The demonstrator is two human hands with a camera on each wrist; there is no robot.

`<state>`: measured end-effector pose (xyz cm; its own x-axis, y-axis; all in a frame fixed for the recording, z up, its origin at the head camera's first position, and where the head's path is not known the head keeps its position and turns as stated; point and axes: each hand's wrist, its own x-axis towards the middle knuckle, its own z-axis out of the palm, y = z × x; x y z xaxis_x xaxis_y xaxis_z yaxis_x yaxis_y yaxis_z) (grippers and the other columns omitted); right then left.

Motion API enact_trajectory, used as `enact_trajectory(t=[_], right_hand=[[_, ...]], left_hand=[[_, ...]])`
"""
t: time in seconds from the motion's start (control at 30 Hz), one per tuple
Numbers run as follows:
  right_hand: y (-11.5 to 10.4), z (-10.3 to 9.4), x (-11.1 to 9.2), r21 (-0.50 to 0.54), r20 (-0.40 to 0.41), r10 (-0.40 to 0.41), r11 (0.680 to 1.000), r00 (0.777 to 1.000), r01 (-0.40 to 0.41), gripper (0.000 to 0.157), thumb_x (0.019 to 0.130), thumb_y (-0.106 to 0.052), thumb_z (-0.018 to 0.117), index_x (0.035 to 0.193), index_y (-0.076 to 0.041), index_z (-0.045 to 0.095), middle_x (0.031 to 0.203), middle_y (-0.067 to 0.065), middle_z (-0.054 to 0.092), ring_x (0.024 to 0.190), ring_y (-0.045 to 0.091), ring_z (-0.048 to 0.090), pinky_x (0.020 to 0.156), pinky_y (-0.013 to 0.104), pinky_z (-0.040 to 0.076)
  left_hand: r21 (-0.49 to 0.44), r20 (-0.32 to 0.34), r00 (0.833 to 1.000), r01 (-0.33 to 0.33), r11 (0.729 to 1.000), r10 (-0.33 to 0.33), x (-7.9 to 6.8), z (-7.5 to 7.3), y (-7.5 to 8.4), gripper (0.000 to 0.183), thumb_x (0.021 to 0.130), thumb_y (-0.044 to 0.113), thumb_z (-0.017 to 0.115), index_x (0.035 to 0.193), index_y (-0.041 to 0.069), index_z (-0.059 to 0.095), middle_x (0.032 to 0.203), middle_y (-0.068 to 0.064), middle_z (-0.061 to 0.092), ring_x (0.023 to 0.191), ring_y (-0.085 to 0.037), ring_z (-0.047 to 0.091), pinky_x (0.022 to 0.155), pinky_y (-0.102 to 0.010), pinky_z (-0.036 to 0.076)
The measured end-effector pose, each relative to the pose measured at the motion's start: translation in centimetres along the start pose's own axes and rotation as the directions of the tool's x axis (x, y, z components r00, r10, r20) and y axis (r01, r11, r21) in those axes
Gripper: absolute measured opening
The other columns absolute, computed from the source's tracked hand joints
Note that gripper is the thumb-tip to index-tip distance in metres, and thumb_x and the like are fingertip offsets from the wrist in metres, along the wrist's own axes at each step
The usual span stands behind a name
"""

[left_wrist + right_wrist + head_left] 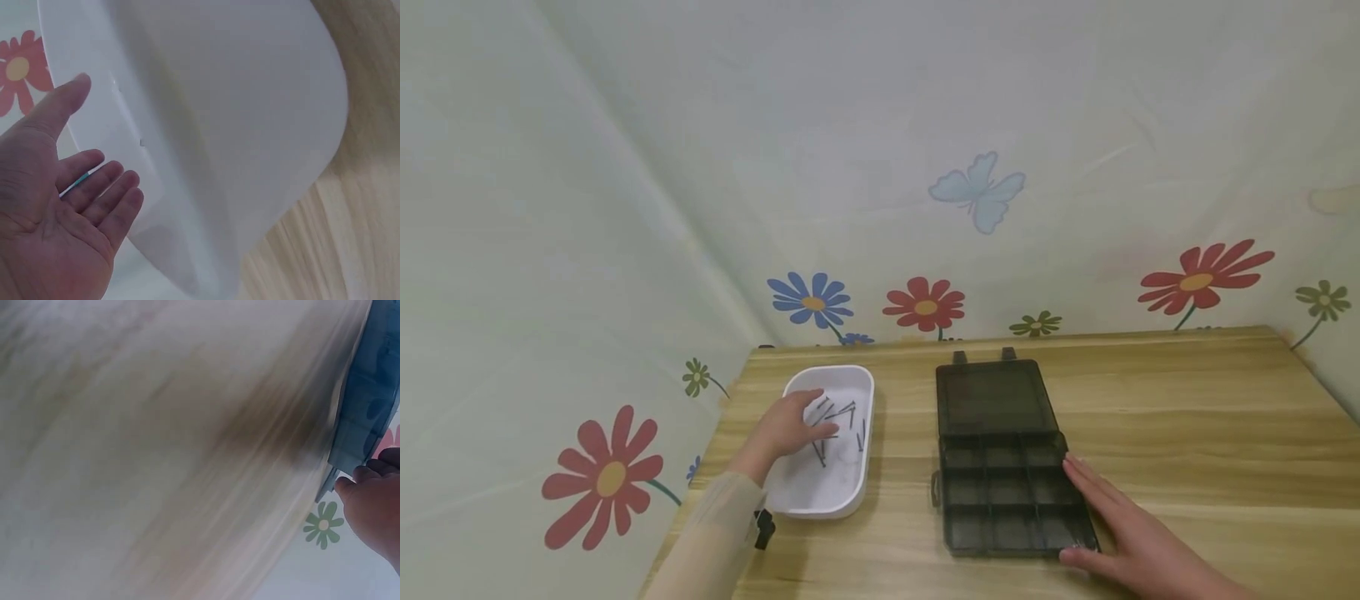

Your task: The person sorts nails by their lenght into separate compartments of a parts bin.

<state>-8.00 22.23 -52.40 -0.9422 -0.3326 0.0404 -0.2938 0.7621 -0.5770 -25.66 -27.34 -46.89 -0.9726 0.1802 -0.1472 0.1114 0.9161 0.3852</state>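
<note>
My left hand (793,423) reaches over a white tray (801,504), its thumb and fingers apart, above several thin grey screws or nails (822,450) scattered on the tray's bottom. The left wrist view shows this hand (75,206) with loosely extended fingers and a bare palm beside the tray's wall (262,125). A dark see-through compartment box (990,471) lies with its lid (996,396) folded back. My right hand (1127,533) rests along the box's right side, fingers straight at the edge and thumb at the front right corner. Small glints show in that corner compartment.
Both containers stand on a wood-grain table (1195,433). A small black clip-like object (763,529) is near the tray's front left, by my left wrist. Behind the table hangs a pale flower-printed cloth (865,167). Latches (1008,354) stick out behind the lid.
</note>
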Motion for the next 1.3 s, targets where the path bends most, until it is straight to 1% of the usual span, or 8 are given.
enact_trajectory(t=[0.2, 0.27, 0.53, 0.77, 0.97, 1.1, 1.2, 1.3], right_hand=[[0.0, 0.2, -0.2, -0.027, -0.054, -0.033, 0.999, 0.998, 0.032, 0.104, 0.088, -0.068, 0.075, 0.169, -0.019, 0.032, 0.172, 0.006, 0.037, 0.152, -0.001, 0.029, 0.104, 0.053, 0.054], [0.0, 0.3, -0.2, -0.032, -0.068, -0.047, 0.998, 0.997, 0.045, 0.103, 0.088, -0.067, 0.076, 0.169, -0.019, 0.033, 0.172, 0.006, 0.038, 0.150, -0.006, 0.025, 0.104, 0.053, 0.055], [-0.3, 0.1, -0.2, -0.045, -0.072, -0.039, 0.998, 0.997, 0.036, 0.103, 0.089, -0.067, 0.075, 0.170, -0.021, 0.031, 0.172, 0.005, 0.036, 0.152, 0.014, 0.038, 0.105, 0.056, 0.054], [-0.4, 0.0, -0.1, -0.076, -0.112, -0.067, 0.995, 0.991, 0.059, 0.101, 0.089, -0.066, 0.077, 0.169, -0.022, 0.034, 0.171, 0.004, 0.038, 0.151, -0.008, 0.025, 0.104, 0.054, 0.054], [-0.5, 0.0, -0.3, -0.059, -0.097, -0.050, 0.997, 0.994, 0.045, 0.100, 0.089, -0.066, 0.076, 0.169, -0.022, 0.034, 0.172, 0.004, 0.038, 0.149, -0.012, 0.020, 0.104, 0.055, 0.054], [-0.6, 0.0, -0.4, -0.065, -0.093, -0.045, 0.997, 0.995, 0.039, 0.100, 0.089, -0.066, 0.075, 0.169, -0.022, 0.034, 0.171, 0.004, 0.039, 0.152, -0.001, 0.030, 0.104, 0.056, 0.054], [-0.6, 0.0, -0.5, -0.072, -0.089, -0.040, 0.997, 0.995, 0.034, 0.100, 0.089, -0.066, 0.075, 0.168, -0.022, 0.035, 0.170, 0.003, 0.040, 0.151, 0.014, 0.041, 0.103, 0.057, 0.054], [-0.5, -0.1, -0.5, -0.076, -0.091, -0.040, 0.997, 0.995, 0.033, 0.100, 0.089, -0.066, 0.076, 0.168, -0.022, 0.035, 0.170, 0.003, 0.040, 0.149, 0.021, 0.046, 0.103, 0.056, 0.055]], left_hand=[[0.078, -0.013, 0.999, -0.047, 0.996, 0.048, 1.3, -0.6, -0.4, 0.068, 0.092, 0.028, 0.086, 0.150, 0.006, 0.059, 0.152, -0.018, 0.059, 0.143, -0.042, 0.053, 0.120, -0.059, 0.039], [0.114, -0.011, 0.999, -0.050, 0.992, 0.052, 1.6, -0.9, -0.6, 0.065, 0.092, 0.024, 0.086, 0.149, 0.007, 0.061, 0.151, -0.017, 0.060, 0.142, -0.041, 0.054, 0.120, -0.058, 0.040], [0.217, 0.018, 0.996, -0.091, 0.972, 0.089, 2.7, -1.3, -0.8, 0.054, 0.094, 0.016, 0.083, 0.143, 0.005, 0.064, 0.146, -0.017, 0.064, 0.137, -0.040, 0.058, 0.117, -0.058, 0.044], [0.322, 0.029, 0.992, -0.129, 0.938, 0.126, 3.4, -1.2, -1.0, 0.046, 0.094, 0.015, 0.083, 0.137, 0.005, 0.069, 0.140, -0.016, 0.068, 0.129, -0.038, 0.064, 0.112, -0.054, 0.049], [0.330, 0.047, 0.987, -0.162, 0.930, 0.155, 3.4, -1.9, -1.1, 0.047, 0.092, 0.012, 0.083, 0.136, 0.003, 0.068, 0.138, -0.017, 0.069, 0.129, -0.038, 0.064, 0.112, -0.054, 0.050], [0.351, 0.062, 0.978, -0.210, 0.912, 0.201, 3.4, -2.9, -1.2, 0.047, 0.091, 0.012, 0.085, 0.134, 0.002, 0.069, 0.133, -0.017, 0.071, 0.125, -0.037, 0.067, 0.109, -0.052, 0.052], [0.367, 0.103, 0.973, -0.232, 0.901, 0.209, 3.6, -3.2, -1.0, 0.046, 0.091, 0.012, 0.085, 0.134, 0.003, 0.069, 0.133, -0.016, 0.072, 0.124, -0.036, 0.067, 0.109, -0.052, 0.052], [0.371, 0.148, 0.969, -0.239, 0.897, 0.196, 4.2, -3.1, -0.8, 0.046, 0.092, 0.013, 0.084, 0.135, 0.005, 0.070, 0.134, -0.014, 0.071, 0.126, -0.035, 0.067, 0.110, -0.051, 0.052]])
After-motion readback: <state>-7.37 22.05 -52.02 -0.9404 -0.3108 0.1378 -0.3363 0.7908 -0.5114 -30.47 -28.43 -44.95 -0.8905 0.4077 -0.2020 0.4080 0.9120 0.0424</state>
